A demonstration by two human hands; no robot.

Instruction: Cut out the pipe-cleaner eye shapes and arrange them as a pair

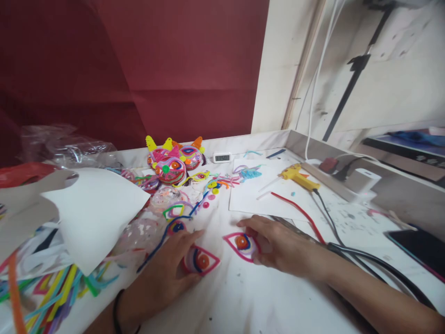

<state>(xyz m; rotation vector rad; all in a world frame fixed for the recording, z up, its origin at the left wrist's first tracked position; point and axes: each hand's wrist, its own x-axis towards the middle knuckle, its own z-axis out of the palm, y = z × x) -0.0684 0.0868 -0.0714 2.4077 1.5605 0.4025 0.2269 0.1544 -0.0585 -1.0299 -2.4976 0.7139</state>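
Observation:
My left hand rests on the white table, its fingers curled on a pink eye-shaped pipe-cleaner piece with an orange centre. My right hand lies a little to the right, fingers closed on a second pink eye-shaped piece with an orange and blue centre. A blue pipe cleaner runs beside my left hand. A third small eye-shaped piece lies just above it.
A colourful pipe-cleaner mask with yellow and orange horns stands at the back. White card and loose pipe cleaners lie at left. A yellow glue gun, white paper, a small clock, a red pipe cleaner, black cable and a phone sit at right.

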